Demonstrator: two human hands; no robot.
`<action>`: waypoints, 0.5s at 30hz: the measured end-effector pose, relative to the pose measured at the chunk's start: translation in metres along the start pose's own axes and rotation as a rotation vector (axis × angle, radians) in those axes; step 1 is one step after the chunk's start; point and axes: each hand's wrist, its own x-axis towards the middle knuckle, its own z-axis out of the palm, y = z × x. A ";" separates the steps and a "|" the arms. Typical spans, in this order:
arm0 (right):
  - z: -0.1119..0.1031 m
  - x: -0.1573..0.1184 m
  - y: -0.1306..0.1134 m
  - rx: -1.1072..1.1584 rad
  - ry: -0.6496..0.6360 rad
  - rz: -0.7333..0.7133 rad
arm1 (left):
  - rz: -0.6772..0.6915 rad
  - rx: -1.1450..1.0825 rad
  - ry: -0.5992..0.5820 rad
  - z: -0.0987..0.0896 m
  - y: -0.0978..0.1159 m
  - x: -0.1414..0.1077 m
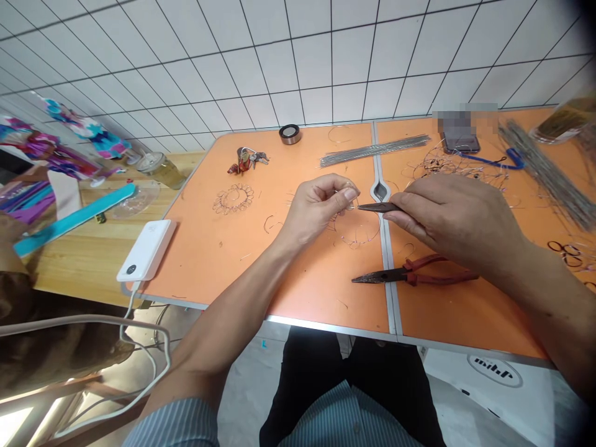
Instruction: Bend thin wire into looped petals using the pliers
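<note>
Between thumb and fingers, my left hand (323,202) pinches a thin wire piece (356,238) bent into a ring with small loops, hanging just above the orange table. My right hand (459,214) is wrapped round a pair of pliers (376,207); its handles are hidden in the palm. The dark jaws point left, their tips at the wire beside my left thumb. Whether the jaws clamp the wire is too small to tell. Below lies a second pair of pliers (410,273) with red handles. A looped wire ring (233,199) lies flat to the left.
Straight wires (375,151) lie in a bundle at the back, near a roll of tape (290,134) and keys (249,159). Tangled wire, a phone (460,136) and another wire bundle (549,174) are at right. A white power bank (147,250) with a cable sits at the left edge.
</note>
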 end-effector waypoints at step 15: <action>0.010 -0.005 0.007 -0.294 0.080 -0.213 | 0.025 -0.046 -0.031 -0.002 0.000 0.002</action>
